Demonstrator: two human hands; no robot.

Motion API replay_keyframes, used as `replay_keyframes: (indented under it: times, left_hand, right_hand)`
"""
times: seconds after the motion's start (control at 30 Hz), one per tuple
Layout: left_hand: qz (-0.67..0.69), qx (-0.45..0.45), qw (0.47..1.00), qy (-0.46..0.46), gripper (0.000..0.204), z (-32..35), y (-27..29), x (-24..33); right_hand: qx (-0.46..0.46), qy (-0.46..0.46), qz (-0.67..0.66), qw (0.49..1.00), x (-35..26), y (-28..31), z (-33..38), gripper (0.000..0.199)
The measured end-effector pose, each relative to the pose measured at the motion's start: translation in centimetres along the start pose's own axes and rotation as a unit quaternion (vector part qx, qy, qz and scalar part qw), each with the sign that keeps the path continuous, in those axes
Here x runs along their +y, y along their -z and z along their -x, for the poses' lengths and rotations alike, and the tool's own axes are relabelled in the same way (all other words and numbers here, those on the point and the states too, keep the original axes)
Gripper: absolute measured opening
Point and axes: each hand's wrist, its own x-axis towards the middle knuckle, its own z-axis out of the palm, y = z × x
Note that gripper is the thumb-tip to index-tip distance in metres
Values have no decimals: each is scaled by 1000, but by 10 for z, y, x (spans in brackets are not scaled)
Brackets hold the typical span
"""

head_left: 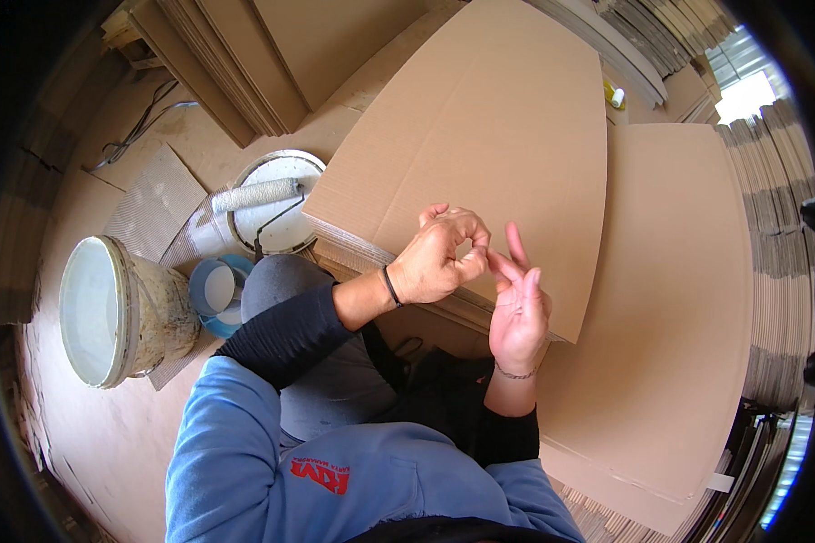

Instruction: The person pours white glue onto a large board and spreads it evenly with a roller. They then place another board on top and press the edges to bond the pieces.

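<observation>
In front of my body, my left hand (pixel 436 258) curls thumb and forefinger into a ring, pinching at a fingertip of the other hand; whether a small thing is between them cannot be seen. My right hand (pixel 519 319) is turned palm up with its fingers apart, some of them stretched out. Both hands are above the near edge of a stack of brown cardboard sheets (pixel 480 136). A dark band circles the left wrist and a thin bracelet the right one.
To the left stand a stained white bucket (pixel 167 308), a blue container (pixel 210 282) and a white round lid (pixel 285 217) with a paint roller (pixel 261 194) lying across it. A large cardboard sheet (pixel 661 299) lies at right, beside tall cardboard stacks (pixel 774 244). Upright panels (pixel 235 68) stand at the far left.
</observation>
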Motion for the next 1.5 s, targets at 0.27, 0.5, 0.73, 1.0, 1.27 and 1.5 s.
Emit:
replay_keyframes:
  times: [0.27, 0.5, 0.73, 1.0, 1.27, 1.5]
  left_hand:
    - [183, 10, 982, 36, 14, -8, 11, -8]
    - [26, -63, 994, -86, 9, -1, 4, 1]
    - [-11, 34, 993, -116, 15, -3, 2, 9]
    - [-166, 29, 961, -221, 12, -7, 7, 6]
    - [-271, 86, 925, -252, 15, -11, 3, 11]
    - [-318, 87, 907, -262, 17, -10, -6, 6]
  right_hand:
    - [25, -111, -254, 960, -13, 13, -2, 59]
    - [-51, -120, -342, 931, -15, 15, -2, 61]
    - [-37, -110, -284, 952, -15, 14, -1, 63]
    - [-20, -72, -115, 991, -15, 18, -2, 62]
    - [1, -51, 37, 998, -23, 13, 1, 59]
    - [13, -62, 70, 996, -21, 9, 5, 61]
